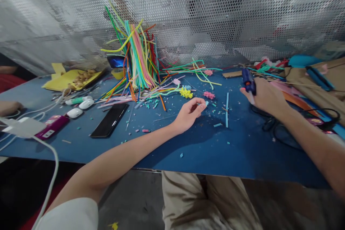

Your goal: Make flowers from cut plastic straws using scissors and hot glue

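The left hand [190, 115] is pinching one small light-blue soft piece [207, 103] between the thumb and pointer finger, with their tips pressed close together. The right hand [265, 95] is gripping one dark-blue plastic glue gun [248, 82], with its fingers wrapping around it. Five fluffy little clumps are lying beyond the left hand: one bright yellow clump [186, 93], one blue clump [187, 87] and three pink ones, the nearest being a deep-pink clump [209, 95]. One long, thin light-blue fuzzy strip [227, 109] is lying on the flat blue table [161, 151] between the two hands. One big bunch of bendy, many-coloured fuzzy sticks [138, 57] is standing up at the back, with too many sticks to count. Over on the left, one black shiny phone [109, 120] is lying flat, and two smooth white plastic ovals [74, 113] are sitting near one purple power strip [52, 127]. The marks on the power strip are looking too small to read. The left arm is reaching in low from the bottom left, with the wrist just over the table. The right arm is coming in from the right side, and the glue gun's pale tip is pointing down.
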`<action>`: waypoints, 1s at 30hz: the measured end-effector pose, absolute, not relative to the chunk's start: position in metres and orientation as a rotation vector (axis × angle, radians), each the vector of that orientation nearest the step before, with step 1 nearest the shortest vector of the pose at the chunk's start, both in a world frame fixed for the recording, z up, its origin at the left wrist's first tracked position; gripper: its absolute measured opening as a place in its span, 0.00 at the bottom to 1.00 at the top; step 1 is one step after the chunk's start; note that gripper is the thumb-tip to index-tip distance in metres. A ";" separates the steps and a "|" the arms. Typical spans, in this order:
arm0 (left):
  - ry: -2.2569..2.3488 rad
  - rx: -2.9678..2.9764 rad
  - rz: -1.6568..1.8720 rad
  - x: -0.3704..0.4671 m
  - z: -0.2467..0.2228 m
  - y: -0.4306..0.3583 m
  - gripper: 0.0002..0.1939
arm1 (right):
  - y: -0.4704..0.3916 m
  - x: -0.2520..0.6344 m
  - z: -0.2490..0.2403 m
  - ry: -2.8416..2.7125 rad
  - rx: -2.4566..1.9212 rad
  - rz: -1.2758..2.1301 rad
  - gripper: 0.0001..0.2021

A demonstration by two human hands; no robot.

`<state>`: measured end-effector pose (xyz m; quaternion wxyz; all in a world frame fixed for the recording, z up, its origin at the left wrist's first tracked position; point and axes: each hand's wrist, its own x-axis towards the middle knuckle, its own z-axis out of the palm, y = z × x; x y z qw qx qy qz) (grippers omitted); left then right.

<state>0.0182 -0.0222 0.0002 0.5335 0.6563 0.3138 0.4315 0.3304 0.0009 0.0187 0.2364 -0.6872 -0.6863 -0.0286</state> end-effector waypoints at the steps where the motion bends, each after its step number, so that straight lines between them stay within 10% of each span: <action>1: 0.758 1.570 1.032 0.018 0.000 -0.022 0.19 | 0.002 0.334 0.018 -1.921 -1.983 -0.203 0.21; 7: 0.772 1.613 1.043 0.017 -0.001 -0.021 0.18 | -0.002 0.325 0.018 -1.951 -1.879 -0.385 0.23; 11: 0.785 1.674 1.040 0.020 0.003 -0.026 0.18 | -0.021 0.284 0.026 -2.060 -1.313 0.124 0.09; 20: 0.902 1.876 1.100 0.026 0.005 -0.031 0.15 | -0.048 0.231 0.012 -1.708 -1.124 0.936 0.14; 30: 0.828 2.056 1.147 0.028 0.006 -0.029 0.14 | -0.053 0.223 0.010 -1.599 -1.082 1.098 0.17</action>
